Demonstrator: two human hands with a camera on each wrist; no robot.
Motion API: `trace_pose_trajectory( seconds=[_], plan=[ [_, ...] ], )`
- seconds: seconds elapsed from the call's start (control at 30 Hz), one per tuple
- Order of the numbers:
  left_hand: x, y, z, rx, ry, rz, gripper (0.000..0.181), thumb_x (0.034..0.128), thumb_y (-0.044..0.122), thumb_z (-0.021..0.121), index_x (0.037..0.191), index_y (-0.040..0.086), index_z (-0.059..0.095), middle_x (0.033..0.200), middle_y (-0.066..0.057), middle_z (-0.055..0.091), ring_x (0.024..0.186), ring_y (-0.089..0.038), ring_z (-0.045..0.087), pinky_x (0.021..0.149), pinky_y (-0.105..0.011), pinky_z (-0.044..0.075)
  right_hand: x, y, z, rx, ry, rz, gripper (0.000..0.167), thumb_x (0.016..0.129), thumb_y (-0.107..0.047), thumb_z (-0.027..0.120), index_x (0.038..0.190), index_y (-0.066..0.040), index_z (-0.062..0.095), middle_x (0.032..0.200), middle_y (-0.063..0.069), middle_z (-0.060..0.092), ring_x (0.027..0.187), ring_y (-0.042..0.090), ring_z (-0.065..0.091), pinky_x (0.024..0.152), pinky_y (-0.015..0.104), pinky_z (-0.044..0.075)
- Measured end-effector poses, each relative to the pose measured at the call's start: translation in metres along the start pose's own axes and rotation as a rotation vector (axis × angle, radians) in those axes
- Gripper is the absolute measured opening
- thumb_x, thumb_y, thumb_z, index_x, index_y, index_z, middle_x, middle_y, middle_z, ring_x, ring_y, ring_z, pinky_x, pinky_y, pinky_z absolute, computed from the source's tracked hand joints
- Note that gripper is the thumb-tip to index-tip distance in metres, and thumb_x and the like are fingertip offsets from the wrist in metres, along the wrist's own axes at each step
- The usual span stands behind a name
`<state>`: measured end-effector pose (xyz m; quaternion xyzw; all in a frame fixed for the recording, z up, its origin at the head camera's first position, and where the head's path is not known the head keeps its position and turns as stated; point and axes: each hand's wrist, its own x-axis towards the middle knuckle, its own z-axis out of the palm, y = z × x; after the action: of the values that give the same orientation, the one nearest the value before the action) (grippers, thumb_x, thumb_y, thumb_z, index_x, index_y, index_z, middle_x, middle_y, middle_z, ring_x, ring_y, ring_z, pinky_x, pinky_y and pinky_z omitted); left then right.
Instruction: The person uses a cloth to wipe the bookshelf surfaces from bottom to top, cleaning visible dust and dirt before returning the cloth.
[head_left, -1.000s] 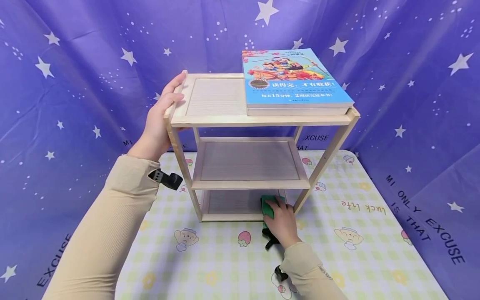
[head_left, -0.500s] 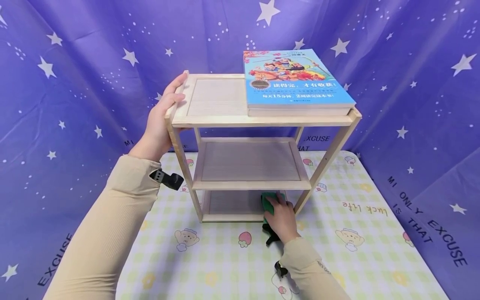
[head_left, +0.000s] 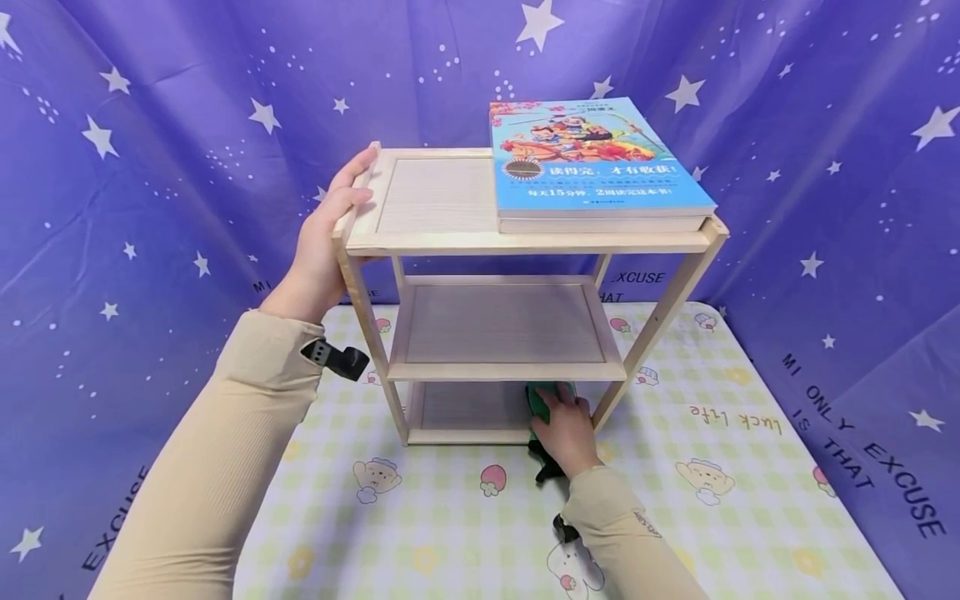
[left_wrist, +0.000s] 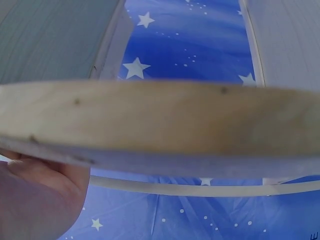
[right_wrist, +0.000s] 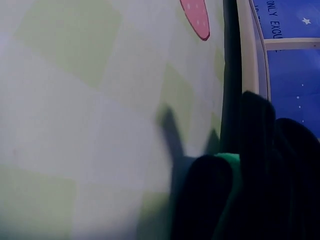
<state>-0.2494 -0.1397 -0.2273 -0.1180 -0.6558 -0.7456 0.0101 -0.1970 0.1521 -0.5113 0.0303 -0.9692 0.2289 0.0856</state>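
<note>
A pale wooden three-tier rack stands upright. My left hand grips the left side of its top tier, fingers over the edge; in the left wrist view part of that hand shows beside a blurred wooden post. At the right end of the bottom tier, my right hand holds a green cloth, fingers on top of it. A black piece hangs below the hand at the rack's front. In the right wrist view the hand is very dark, with a green edge between its fingers.
Thick books, the upper one with a blue cover, lie on the right half of the top tier. A checked tablecloth lies under the rack. Purple star-patterned curtain surrounds the table at the back and sides.
My right hand and the green cloth have shifted very slightly within the bottom tier's right end. The left hand keeps its grip. The whole view has drifted slightly.
</note>
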Motion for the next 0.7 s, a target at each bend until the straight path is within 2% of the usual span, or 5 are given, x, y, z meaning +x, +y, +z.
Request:
trace_pose_trajectory(
  seconds=[0.33, 0.7],
  plan=[
    [-0.0007, 0.0004, 0.0008, 0.016, 0.001, 0.002, 0.061, 0.0935, 0.025, 0.04, 0.153, 0.037, 0.034, 0.16, 0.003, 0.024, 0.131, -0.026, 0.036, 0.095, -0.04, 0.036, -0.0031, 0.0007, 0.0035, -0.038, 0.006, -0.009, 0.049, 0.084, -0.024, 0.066, 0.13, -0.005, 0.065, 0.141, 0.029, 0.052, 0.11, 0.055, 0.053, 0.096, 0.055, 0.045],
    [-0.0025, 0.0018, 0.0019, 0.006, -0.003, 0.005, 0.06, 0.0943, 0.025, 0.039, 0.153, 0.036, 0.034, 0.16, 0.003, 0.024, 0.128, -0.023, 0.038, 0.094, -0.038, 0.036, -0.0045, 0.0029, 0.0057, -0.016, 0.026, -0.003, 0.05, 0.083, -0.026, 0.066, 0.129, -0.006, 0.065, 0.141, 0.026, 0.053, 0.112, 0.053, 0.052, 0.097, 0.054, 0.045]
  ],
)
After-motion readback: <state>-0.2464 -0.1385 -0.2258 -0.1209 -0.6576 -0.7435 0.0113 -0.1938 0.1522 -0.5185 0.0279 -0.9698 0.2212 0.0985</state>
